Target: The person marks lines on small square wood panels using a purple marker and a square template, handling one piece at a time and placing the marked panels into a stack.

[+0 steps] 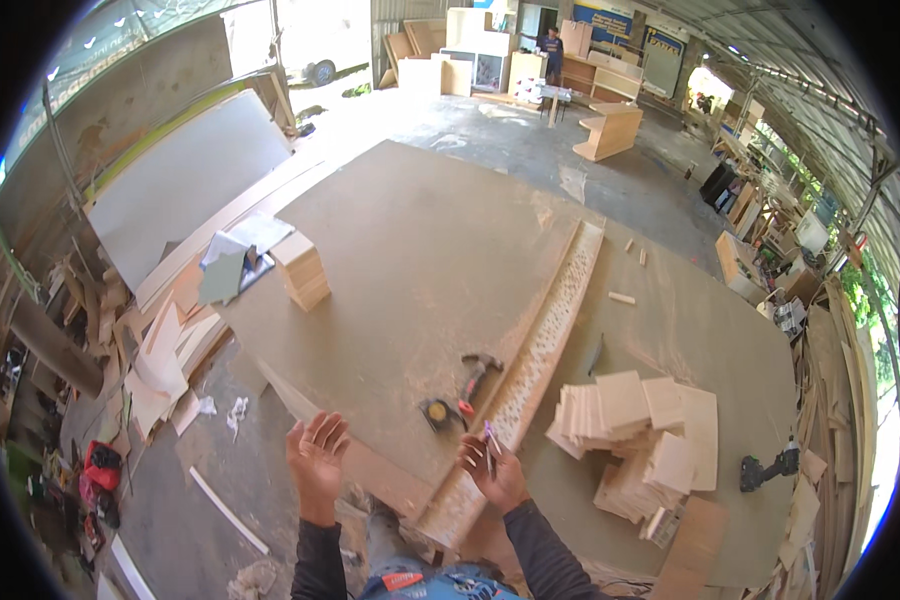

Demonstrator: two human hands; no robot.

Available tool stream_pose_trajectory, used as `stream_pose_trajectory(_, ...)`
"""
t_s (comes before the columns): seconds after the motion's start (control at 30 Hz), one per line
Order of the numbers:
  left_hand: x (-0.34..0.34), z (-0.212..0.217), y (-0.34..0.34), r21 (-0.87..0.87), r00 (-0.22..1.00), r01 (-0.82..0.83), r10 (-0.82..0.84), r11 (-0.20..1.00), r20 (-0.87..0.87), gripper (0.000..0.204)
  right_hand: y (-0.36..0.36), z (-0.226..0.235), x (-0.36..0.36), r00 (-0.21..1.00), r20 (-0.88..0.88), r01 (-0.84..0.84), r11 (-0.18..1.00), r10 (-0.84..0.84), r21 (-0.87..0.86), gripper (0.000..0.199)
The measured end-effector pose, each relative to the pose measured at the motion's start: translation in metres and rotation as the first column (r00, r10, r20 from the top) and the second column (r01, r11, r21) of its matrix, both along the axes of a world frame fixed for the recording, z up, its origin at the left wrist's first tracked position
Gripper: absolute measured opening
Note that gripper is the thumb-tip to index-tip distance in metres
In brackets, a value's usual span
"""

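Dusty tabletop (400, 240): speckled board (545, 355) beneath right hand (502, 480), which grips a pen (489, 433); left hand (317, 466) spread.

From my remote post I see my left grip (317, 468) raised, palm up, fingers loosely apart, my right grip (500, 478) curled inward, dark-sleeved forearms (542, 548) angled up from below.

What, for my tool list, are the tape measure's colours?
The tape measure is black with a yellow centre, seen in the head view.
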State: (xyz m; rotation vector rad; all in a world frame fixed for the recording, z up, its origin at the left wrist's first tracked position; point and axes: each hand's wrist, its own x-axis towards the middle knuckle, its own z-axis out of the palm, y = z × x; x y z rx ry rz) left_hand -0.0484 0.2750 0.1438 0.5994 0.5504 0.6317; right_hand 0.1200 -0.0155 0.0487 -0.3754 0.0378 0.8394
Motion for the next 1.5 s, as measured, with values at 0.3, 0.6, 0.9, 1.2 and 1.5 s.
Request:
stream_pose_trajectory(0.3, 0.118, -0.12, 0.283, -0.188, 0.989, 0.026, -0.052, 0.982, -0.139, 0.137, 0.315, -0.016, 0.163, 0.974, 0.225, 0.033, 0.983, 0.009, -0.18, 0.038)
stream_pose_trajectory(0.6, 0.218, -0.1, 0.393, -0.025, 0.932, 0.126, -0.127, 0.992, -0.338, 0.154, 0.53, -0.037, 0.249, 0.977, 0.151, 0.184, 0.96, -0.153, -0.213, 0.039)
stream_pose_trajectory(0.9, 0.246, -0.097, 0.392, -0.016, 0.949, 0.24, -0.238, 0.971, -0.207, 0.119, 0.588, -0.126, 0.293, 0.985, 0.173, 0.074, 0.917, -0.005, -0.391, 0.036)
stream_pose_trajectory(1.2, 0.263, -0.113, 0.386, 0.098, 0.939, 0.228, -0.192, 0.969, -0.285, 0.095, 0.59, -0.091, 0.277, 0.975, 0.163, -0.048, 0.857, 0.152, -0.514, 0.038)
stream_pose_trajectory(1.5, 0.225, -0.124, 0.314, 0.137, 0.945, 0.241, -0.2, 0.961, -0.261, 0.083, 0.49, -0.122, 0.225, 0.931, 0.296, -0.019, 0.837, 0.215, -0.547, 0.043)
